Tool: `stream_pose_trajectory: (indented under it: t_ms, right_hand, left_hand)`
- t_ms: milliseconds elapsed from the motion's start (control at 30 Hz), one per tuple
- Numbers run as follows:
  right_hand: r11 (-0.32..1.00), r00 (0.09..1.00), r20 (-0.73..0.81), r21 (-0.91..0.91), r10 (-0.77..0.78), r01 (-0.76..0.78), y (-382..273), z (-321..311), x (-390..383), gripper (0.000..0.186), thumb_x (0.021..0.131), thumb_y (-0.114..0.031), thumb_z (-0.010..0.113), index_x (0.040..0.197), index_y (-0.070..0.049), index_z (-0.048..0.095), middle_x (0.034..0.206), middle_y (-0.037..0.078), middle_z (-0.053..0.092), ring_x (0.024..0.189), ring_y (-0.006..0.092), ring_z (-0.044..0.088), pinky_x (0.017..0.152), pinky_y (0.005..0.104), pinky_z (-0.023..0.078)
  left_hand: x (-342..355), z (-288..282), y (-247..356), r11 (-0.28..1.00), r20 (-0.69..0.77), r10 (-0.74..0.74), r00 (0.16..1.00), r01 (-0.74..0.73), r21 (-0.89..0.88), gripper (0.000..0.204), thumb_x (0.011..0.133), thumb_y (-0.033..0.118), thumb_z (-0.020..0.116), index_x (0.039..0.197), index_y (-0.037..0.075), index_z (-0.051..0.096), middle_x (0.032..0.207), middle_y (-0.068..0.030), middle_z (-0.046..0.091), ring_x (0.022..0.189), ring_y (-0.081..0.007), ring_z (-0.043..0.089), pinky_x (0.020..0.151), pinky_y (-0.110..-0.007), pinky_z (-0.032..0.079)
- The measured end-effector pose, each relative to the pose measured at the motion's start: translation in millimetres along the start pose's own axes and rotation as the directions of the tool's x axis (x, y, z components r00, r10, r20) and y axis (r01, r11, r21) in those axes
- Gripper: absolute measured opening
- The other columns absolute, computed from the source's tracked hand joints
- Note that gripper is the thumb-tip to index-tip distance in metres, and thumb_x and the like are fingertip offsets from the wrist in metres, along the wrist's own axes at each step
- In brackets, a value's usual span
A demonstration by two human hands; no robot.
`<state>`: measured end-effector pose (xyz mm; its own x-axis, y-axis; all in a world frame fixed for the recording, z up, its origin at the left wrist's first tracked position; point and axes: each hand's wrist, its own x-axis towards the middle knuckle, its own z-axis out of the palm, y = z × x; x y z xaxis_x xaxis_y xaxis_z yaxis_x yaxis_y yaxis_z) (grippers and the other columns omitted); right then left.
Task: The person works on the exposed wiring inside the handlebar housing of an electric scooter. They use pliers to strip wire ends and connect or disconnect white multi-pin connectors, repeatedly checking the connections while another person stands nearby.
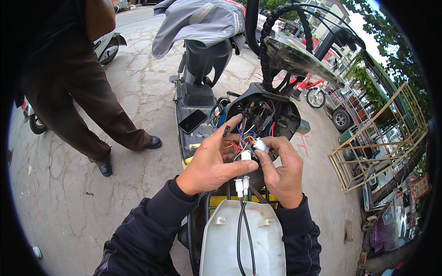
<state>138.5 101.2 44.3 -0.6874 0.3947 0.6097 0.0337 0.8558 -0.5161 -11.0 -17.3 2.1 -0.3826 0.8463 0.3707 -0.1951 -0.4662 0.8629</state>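
Both my hands are at the opened front of an electric scooter, over a tangle of coloured wires (pixel 251 134). Between thumb and fingers of my right hand (pixel 282 168) is a white plug connector (pixel 261 145). My left hand (pixel 209 158) is closed round the wire bundle, its thumb at a second white connector (pixel 246 156); its other fingers are partly hidden behind the wires. Two smaller white connectors (pixel 239 186) hang just below, joined to black cables (pixel 244 225) that run over a white plastic panel (pixel 221 244). Behind lies the dark open housing (pixel 285 110), packed with more wiring.
A phone (pixel 192 121) lies on the scooter's footboard (pixel 177 110). A grey jacket (pixel 202 23) covers the seat. To the left stands a person in brown trousers (pixel 87 92). A wooden frame (pixel 350 161) and parked vehicles are at the right.
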Motion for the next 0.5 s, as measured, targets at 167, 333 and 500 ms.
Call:
stream_pose_trajectory:
  t_ms: [167,333,500]
  right_hand:
    - [0.997,0.997,-0.026,0.016,-0.079,0.08,0,0,3,0.02,0.09,-0.001,0.071,0.109,0.002,0.066,0.105,0.015,0.067,0.092,0.0227,0.065,0.081,0.0316,0.052]
    - [0.998,0.996,0.068,0.013,-0.063,0.063,0,0,4,0.035,0.091,-0.001,0.07,0.125,0.003,0.065,0.119,0.018,0.066,0.107,0.0277,0.066,0.094,0.0352,0.052]
    - [0.992,0.994,0.066,0.091,-0.09,0.084,9,8,5,0.042,0.088,0.005,0.068,0.13,0.001,0.066,0.115,0.017,0.068,0.089,0.0231,0.069,0.072,0.0298,0.055]
  left_hand:
    - [4,2,-2,0.997,0.033,0.025,0.999,-0.027,0.069,0.085,0.091,0.012,0.08,0.158,-0.004,0.031,0.128,-0.0118,0.062,0.112,-0.014,0.062,0.098,-0.03,0.052]
    - [5,3,-4,0.998,-0.006,0.043,0.999,-0.043,0.05,0.064,0.096,0.007,0.074,0.151,-0.005,0.045,0.132,-0.0102,0.064,0.11,-0.0105,0.062,0.096,-0.028,0.054]
    - [5,1,-6,0.999,0.002,0.008,1.0,-0.008,0.047,0.056,0.099,0.009,0.071,0.149,-0.004,0.05,0.126,-0.0064,0.067,0.106,-0.0073,0.061,0.093,-0.025,0.053]
